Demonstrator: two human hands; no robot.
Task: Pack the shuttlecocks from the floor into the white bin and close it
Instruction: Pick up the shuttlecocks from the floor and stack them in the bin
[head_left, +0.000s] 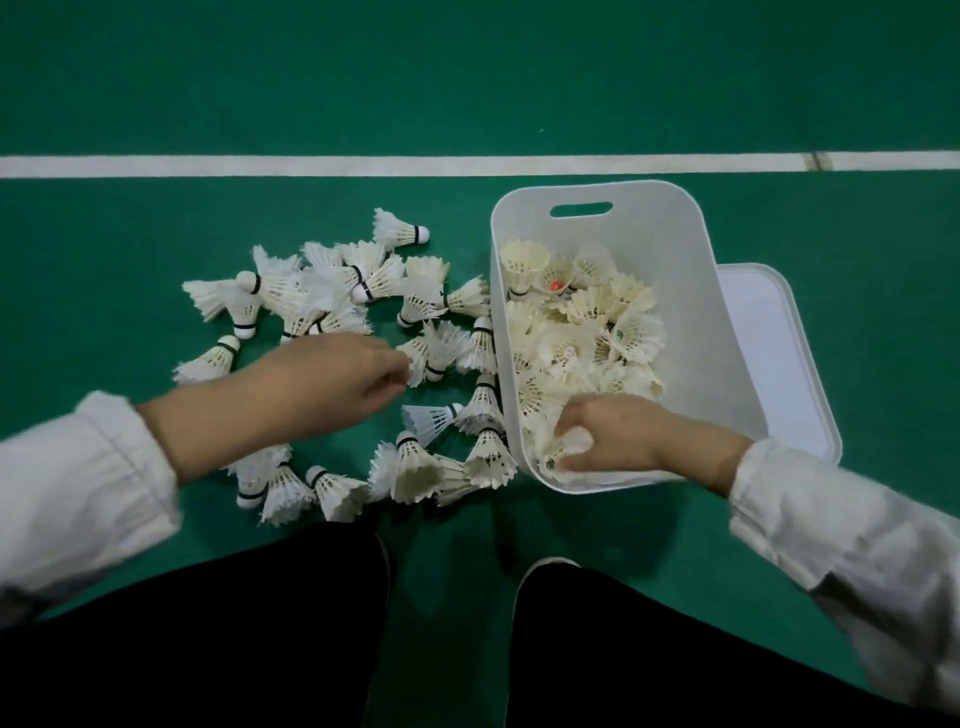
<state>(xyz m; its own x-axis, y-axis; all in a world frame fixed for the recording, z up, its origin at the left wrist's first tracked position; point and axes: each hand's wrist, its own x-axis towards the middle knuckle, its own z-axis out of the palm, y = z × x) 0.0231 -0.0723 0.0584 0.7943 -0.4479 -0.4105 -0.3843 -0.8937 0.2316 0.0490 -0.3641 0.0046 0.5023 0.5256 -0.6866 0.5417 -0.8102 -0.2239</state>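
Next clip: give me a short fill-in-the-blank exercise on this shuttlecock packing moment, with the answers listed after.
1. The right hand is inside the white bin, closed on a ____.
2. The lid lies on the floor on the bin's ____ side.
3. The left hand reaches into the loose pile lying on the ____ floor.
4. Beyond the bin runs a ____ court line.

Answers: shuttlecock; right; green; white
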